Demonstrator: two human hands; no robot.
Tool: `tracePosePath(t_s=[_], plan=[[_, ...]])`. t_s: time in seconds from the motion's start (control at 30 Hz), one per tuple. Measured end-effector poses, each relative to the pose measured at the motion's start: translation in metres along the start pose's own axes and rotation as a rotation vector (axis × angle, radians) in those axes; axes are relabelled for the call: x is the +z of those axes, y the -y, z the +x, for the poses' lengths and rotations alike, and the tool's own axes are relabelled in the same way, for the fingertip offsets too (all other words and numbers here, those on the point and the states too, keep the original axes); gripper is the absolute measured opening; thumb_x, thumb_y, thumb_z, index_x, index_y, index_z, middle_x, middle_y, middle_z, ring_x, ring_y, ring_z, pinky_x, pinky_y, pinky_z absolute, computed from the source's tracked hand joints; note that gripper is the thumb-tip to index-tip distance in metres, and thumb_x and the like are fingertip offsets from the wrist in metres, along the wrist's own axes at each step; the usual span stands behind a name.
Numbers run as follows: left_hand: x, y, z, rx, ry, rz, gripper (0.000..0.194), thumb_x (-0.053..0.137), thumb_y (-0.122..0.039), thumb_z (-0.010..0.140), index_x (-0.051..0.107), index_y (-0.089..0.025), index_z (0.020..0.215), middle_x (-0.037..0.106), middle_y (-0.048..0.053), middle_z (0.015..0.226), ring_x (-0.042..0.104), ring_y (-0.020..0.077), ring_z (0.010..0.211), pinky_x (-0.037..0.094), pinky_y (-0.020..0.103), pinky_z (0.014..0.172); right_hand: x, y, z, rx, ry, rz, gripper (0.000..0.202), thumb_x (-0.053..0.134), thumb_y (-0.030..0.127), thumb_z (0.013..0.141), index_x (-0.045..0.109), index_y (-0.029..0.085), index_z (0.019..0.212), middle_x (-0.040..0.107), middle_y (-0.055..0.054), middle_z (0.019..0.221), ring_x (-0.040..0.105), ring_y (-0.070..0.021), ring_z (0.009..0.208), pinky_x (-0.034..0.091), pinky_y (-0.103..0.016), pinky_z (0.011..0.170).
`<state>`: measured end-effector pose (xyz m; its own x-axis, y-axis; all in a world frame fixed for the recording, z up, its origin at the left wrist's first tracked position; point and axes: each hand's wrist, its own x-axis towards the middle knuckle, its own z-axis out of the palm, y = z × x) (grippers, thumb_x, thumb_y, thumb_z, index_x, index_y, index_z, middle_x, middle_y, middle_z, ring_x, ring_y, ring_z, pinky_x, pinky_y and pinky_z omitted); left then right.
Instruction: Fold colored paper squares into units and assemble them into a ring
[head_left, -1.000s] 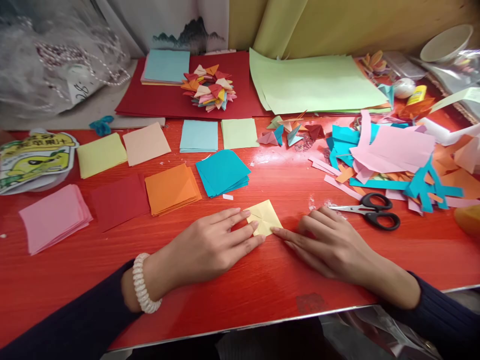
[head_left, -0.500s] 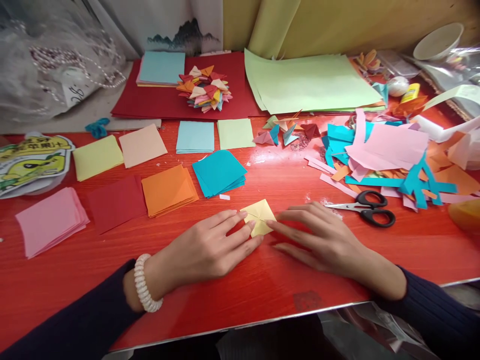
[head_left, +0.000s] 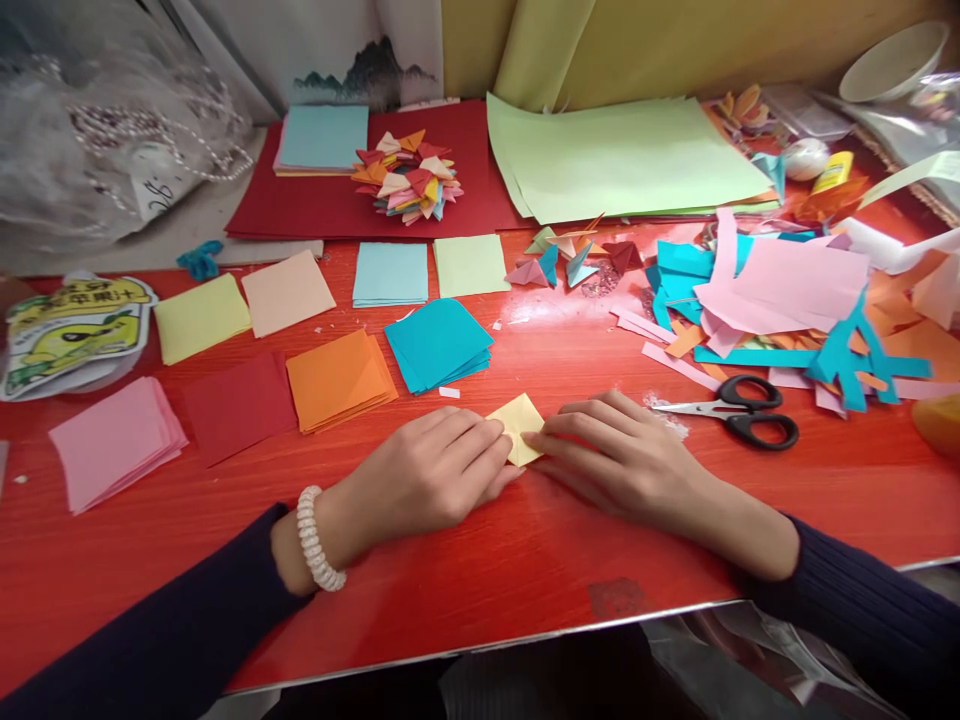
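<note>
A small pale-yellow square of origami paper (head_left: 520, 412), with crease lines, lies on the red table (head_left: 360, 630). My left hand (head_left: 439, 468), with a white coiled band at the wrist, has its curled fingers on the paper's left corner. From the other side, my right hand (head_left: 634, 455) grips the right edge, its fingertips on the paper near the middle and its thumb low. Part of the lower edge is hidden by my fingers. Just beyond the paper is a stack of teal squares (head_left: 439, 345). Black-handled scissors (head_left: 739, 408) lie open to the right of my right hand.
Stacks of orange (head_left: 337, 380), dark red (head_left: 240, 405) and pink squares (head_left: 116, 440) lie to the left. Paper scraps (head_left: 784, 280) are heaped at right. A folded-paper ring (head_left: 406, 178) and large green sheets (head_left: 622, 160) stand at the back.
Both hands have drawn closer together around the yellow paper, their fingers more curled. My right fingers have moved left onto it. The view has shifted slightly.
</note>
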<state>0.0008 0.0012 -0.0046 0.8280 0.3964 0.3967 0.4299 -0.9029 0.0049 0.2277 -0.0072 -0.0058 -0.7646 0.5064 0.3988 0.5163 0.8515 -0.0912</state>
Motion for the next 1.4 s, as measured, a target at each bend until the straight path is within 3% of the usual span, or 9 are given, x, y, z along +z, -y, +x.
tracePosePath(t_s=[0.1, 0.2, 0.43, 0.53, 0.67, 0.93, 1.2, 1.3, 1.4], plan=[[0.0, 0.001, 0.002, -0.089, 0.055, -0.091, 0.024, 0.048, -0.031, 0.089, 0.058, -0.011, 0.096, 0.062, 0.007, 0.092, 0.055, 0.0196, 0.087, 0.047, 0.035, 0.08, 0.004, 0.004, 0.001, 0.097, -0.007, 0.081, 0.014, 0.049, 0.01, 0.084, 0.058, 0.011, 0.095, 0.061, -0.009, 0.082, 0.048, -0.017, 0.074, 0.042, -0.031, 0.062], [0.0, 0.003, 0.003, -0.192, 0.108, -0.172, 0.021, 0.041, -0.024, 0.092, 0.057, -0.012, 0.097, 0.058, 0.007, 0.093, 0.052, 0.0182, 0.088, 0.045, 0.033, 0.079, 0.006, 0.007, 0.001, 0.225, 0.019, 0.219, 0.016, 0.046, 0.012, 0.087, 0.058, 0.012, 0.097, 0.058, -0.01, 0.084, 0.047, -0.0165, 0.076, 0.044, -0.031, 0.065], [0.003, 0.006, 0.007, -0.394, 0.088, -0.411, 0.02, 0.037, -0.022, 0.094, 0.056, -0.015, 0.097, 0.058, 0.004, 0.092, 0.051, 0.0144, 0.087, 0.044, 0.029, 0.079, 0.002, 0.01, 0.007, 0.441, 0.0, 0.355, 0.013, 0.044, 0.017, 0.088, 0.057, 0.016, 0.093, 0.055, -0.006, 0.077, 0.051, -0.015, 0.071, 0.046, -0.029, 0.062], [0.006, 0.005, 0.012, -0.469, 0.098, -0.416, 0.016, 0.04, -0.023, 0.093, 0.053, -0.015, 0.097, 0.059, 0.003, 0.092, 0.053, 0.0139, 0.086, 0.044, 0.028, 0.078, 0.003, 0.012, 0.01, 0.557, 0.0, 0.36, 0.017, 0.047, 0.016, 0.086, 0.051, 0.018, 0.103, 0.056, -0.003, 0.074, 0.052, -0.0132, 0.065, 0.044, -0.026, 0.056], [0.005, 0.004, 0.019, -0.523, 0.154, -0.355, 0.017, 0.039, -0.026, 0.093, 0.051, -0.015, 0.087, 0.058, 0.002, 0.083, 0.053, 0.0142, 0.077, 0.043, 0.028, 0.07, 0.007, 0.015, 0.012, 0.663, -0.016, 0.411, 0.017, 0.049, 0.015, 0.084, 0.044, 0.019, 0.1, 0.055, 0.001, 0.071, 0.05, -0.0108, 0.057, 0.041, -0.023, 0.05], [0.004, 0.003, 0.022, -0.572, 0.17, -0.35, 0.014, 0.042, -0.026, 0.091, 0.051, -0.016, 0.088, 0.057, 0.001, 0.081, 0.053, 0.0146, 0.076, 0.043, 0.028, 0.067, 0.01, 0.012, 0.01, 0.611, -0.009, 0.278, 0.006, 0.046, 0.018, 0.087, 0.046, 0.018, 0.092, 0.053, -0.002, 0.072, 0.05, -0.0128, 0.062, 0.039, -0.024, 0.053], [0.006, 0.004, 0.023, -0.558, 0.165, -0.343, 0.016, 0.042, -0.027, 0.092, 0.051, -0.016, 0.087, 0.058, 0.001, 0.082, 0.054, 0.0145, 0.078, 0.043, 0.028, 0.069, 0.014, 0.012, 0.005, 0.542, -0.002, 0.176, 0.007, 0.043, 0.02, 0.089, 0.048, 0.017, 0.092, 0.055, -0.005, 0.077, 0.052, -0.0153, 0.066, 0.043, -0.028, 0.058], [0.005, 0.004, 0.024, -0.563, 0.181, -0.32, 0.017, 0.041, -0.028, 0.092, 0.051, -0.016, 0.086, 0.058, 0.001, 0.081, 0.054, 0.0146, 0.077, 0.043, 0.027, 0.067, 0.013, 0.014, -0.003, 0.457, -0.016, 0.12, 0.016, 0.044, 0.021, 0.089, 0.052, 0.015, 0.101, 0.058, -0.008, 0.085, 0.054, -0.0175, 0.075, 0.046, -0.031, 0.065], [0.004, 0.005, 0.024, -0.559, 0.2, -0.314, 0.017, 0.041, -0.028, 0.092, 0.05, -0.016, 0.087, 0.058, 0.001, 0.082, 0.054, 0.0146, 0.077, 0.043, 0.027, 0.067, 0.007, 0.018, -0.01, 0.279, -0.055, 0.048, 0.026, 0.052, 0.015, 0.085, 0.053, 0.012, 0.11, 0.061, -0.013, 0.101, 0.056, -0.0208, 0.093, 0.048, -0.035, 0.075]])
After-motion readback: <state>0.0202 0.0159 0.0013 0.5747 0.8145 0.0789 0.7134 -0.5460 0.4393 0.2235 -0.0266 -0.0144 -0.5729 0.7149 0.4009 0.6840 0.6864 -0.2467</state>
